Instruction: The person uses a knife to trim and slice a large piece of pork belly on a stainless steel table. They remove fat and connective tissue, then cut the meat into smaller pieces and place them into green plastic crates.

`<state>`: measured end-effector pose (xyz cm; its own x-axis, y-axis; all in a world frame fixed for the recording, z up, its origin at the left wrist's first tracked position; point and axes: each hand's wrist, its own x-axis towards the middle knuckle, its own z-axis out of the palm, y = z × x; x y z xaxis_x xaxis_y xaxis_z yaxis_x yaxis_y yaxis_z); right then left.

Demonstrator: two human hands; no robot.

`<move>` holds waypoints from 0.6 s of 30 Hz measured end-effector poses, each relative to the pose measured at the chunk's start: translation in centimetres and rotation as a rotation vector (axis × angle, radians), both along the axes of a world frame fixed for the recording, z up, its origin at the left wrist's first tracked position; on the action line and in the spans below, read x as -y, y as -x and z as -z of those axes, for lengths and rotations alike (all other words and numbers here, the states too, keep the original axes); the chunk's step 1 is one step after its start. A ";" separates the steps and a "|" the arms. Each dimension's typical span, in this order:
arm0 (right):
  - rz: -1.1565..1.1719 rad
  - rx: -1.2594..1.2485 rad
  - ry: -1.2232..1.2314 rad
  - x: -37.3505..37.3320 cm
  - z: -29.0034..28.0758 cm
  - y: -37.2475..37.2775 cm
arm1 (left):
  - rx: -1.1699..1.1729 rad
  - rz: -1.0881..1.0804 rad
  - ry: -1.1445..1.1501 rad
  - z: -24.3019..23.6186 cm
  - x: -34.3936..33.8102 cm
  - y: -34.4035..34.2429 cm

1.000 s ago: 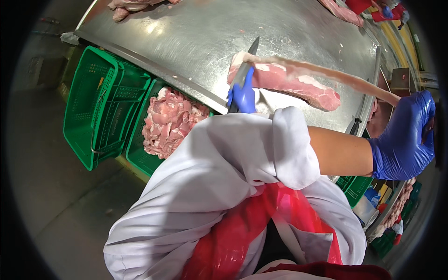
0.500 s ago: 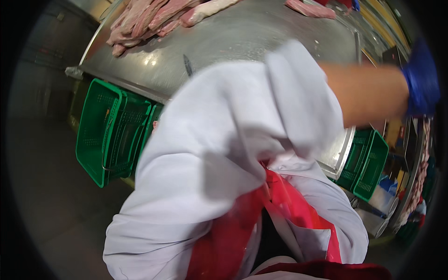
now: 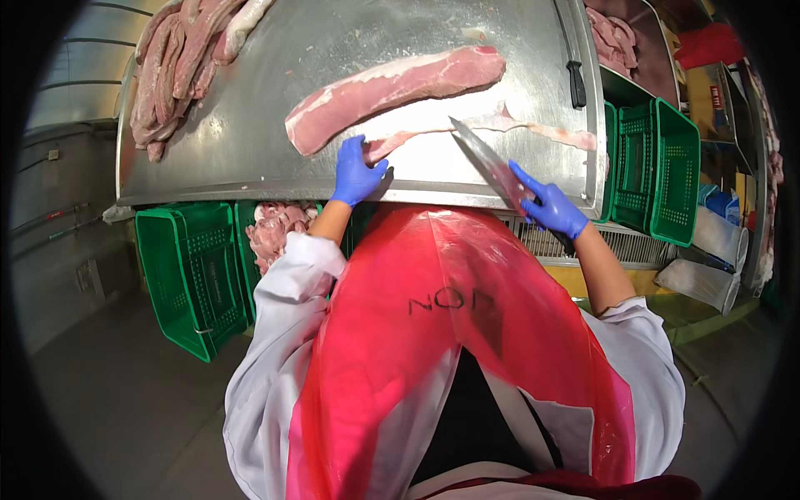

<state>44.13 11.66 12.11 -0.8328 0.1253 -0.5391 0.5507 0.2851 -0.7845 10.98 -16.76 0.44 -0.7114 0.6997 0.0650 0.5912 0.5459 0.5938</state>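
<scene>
A long pink slab of raw meat (image 3: 392, 87) lies across the steel table (image 3: 250, 158). In front of it stretches a thin trimmed strip of meat and fat (image 3: 508, 125). My left hand (image 3: 357, 173), in a blue glove, presses flat on the near left end of that strip. My right hand (image 3: 547, 202), also gloved blue, grips a knife (image 3: 487, 162) at the table's front edge. The blade points up and left and its tip touches the strip. I wear a red plastic apron (image 3: 433, 333) over a white coat.
A pile of long meat cuts (image 3: 187, 58) lies at the table's far left. Green plastic crates (image 3: 187, 271) stand under the table on the left, one holding meat pieces (image 3: 275, 233). More green crates (image 3: 654, 167) sit at the right, and a second knife (image 3: 575, 79) lies by the right edge.
The view swung from a sideways look at the left crates back to the table. Both hands moved onto the trimmed strip, the left pressing it and the right bringing the knife to it.
</scene>
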 end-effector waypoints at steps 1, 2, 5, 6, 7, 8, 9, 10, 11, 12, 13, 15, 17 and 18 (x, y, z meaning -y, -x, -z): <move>0.028 0.038 -0.015 -0.2 -0.7 0.9 | -0.270 0.114 0.006 -1.1 -1.6 -0.8; 0.051 0.076 -0.031 -0.4 -0.8 1.9 | -0.287 0.125 0.033 -2.2 -3.2 -2.1; -0.116 -0.111 -0.143 -0.6 1.8 4.4 | -0.209 0.157 0.532 -3.2 -5.7 -1.9; -0.147 -0.120 -0.115 -0.2 2.0 5.2 | -0.320 0.140 0.446 -2.7 -5.4 -2.0; -0.187 -0.080 -0.122 0.1 2.4 5.7 | -0.323 0.140 0.494 -2.1 -5.1 -2.0; -0.226 -0.040 -0.131 0.3 2.8 6.2 | -0.326 0.140 0.541 -1.5 -4.8 -2.1; -0.264 0.004 -0.136 0.5 3.1 6.6 | -0.325 0.144 0.590 -1.1 -4.6 -2.4; -0.335 0.098 -0.118 0.7 2.9 7.5 | -0.334 0.168 0.553 -1.0 -4.7 -3.2; -0.362 0.084 -0.130 1.3 3.1 8.9 | -0.343 0.192 0.517 -0.8 -4.8 -4.1; -0.385 0.069 -0.145 1.8 3.4 10.6 | -0.356 0.219 0.476 -0.7 -5.2 -4.9; -0.423 -0.055 -0.312 2.5 6.2 12.4 | -0.362 0.245 0.449 -1.7 -6.3 -6.1; -0.473 -0.172 -0.477 3.5 9.1 14.9 | -0.368 0.306 0.397 -5.0 -8.9 -8.5; -0.512 -0.183 -0.482 3.4 7.9 16.5 | -0.410 0.244 0.361 -4.9 -9.1 -6.9; -0.517 -0.151 -0.479 2.7 7.2 15.9 | -0.368 0.141 0.372 -5.4 -8.4 -5.5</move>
